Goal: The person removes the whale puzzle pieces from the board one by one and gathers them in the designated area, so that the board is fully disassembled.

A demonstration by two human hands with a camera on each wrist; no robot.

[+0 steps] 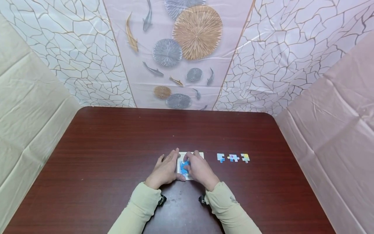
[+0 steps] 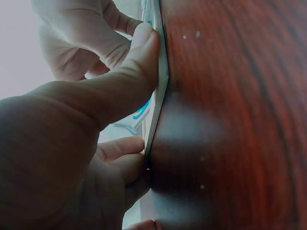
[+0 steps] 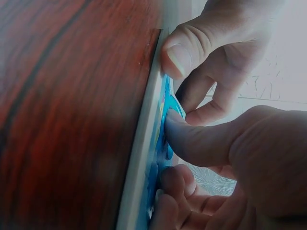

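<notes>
A small pale-framed puzzle board (image 1: 190,178) lies on the table between both hands. My left hand (image 1: 165,170) holds its near left corner, thumb along the near rim and fingers against the left side. Over the board, my right hand (image 1: 201,170) pinches a blue puzzle piece (image 3: 176,103), its thumb on the piece; the piece stands slightly tilted in the right wrist view. Blue printed picture shows within the frame, partly hidden by the right fingers. In the left wrist view the board's near edge (image 2: 162,81) runs under the left thumb.
To the right of the board lie three loose jigsaw pieces in a row: a pale blue one (image 1: 220,157), a middle one (image 1: 233,158) and a yellow-and-blue one (image 1: 245,157). The dark red wooden table (image 1: 117,136) ends at a patterned curtain (image 1: 175,81) behind.
</notes>
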